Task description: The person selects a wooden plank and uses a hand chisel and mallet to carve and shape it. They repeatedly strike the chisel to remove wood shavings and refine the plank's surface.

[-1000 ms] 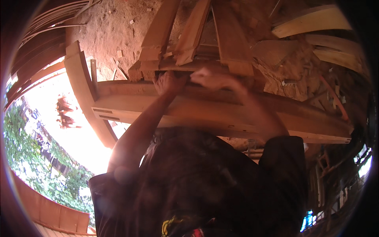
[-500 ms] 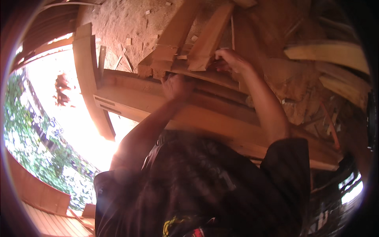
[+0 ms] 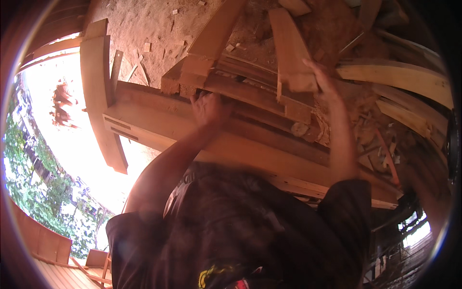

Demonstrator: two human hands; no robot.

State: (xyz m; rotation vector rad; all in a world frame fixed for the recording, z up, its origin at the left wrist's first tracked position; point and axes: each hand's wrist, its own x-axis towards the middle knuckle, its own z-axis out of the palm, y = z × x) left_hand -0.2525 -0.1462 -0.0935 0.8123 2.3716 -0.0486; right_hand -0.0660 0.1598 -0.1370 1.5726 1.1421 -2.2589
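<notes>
The left hand (image 3: 208, 108) reaches up to the near end of a long, flat, reddish-brown wooden plank (image 3: 211, 41) that runs away toward the far side of the scene. The fingers are curled against the plank's blunt lower end and the stack beneath it, but motion blur hides whether they are closed around the wood or only pressing on it, so the grip cannot be told. The right hand (image 3: 321, 79) is raised to the right of it, with the fingers laid against the lower end of a second, shorter reddish plank (image 3: 290, 45) that leans away to the far side. Here too the fingers are partly hidden behind the wood, and it is not clear whether they clasp it.

Both planks rest on a pile of dark stacked boards (image 3: 250, 94) lying between the two hands. Just nearer than the pile, a broad, pale, curved timber beam (image 3: 250, 147) crosses the scene from left to right. At its left end a second curved pale beam (image 3: 98, 96) stands across it. Far off, beyond the planks, lies sandy ground with wood chips (image 3: 144, 24). To the right, several pale bent boards (image 3: 399, 79) lie near a litter of shavings and offcuts (image 3: 375, 139).
</notes>
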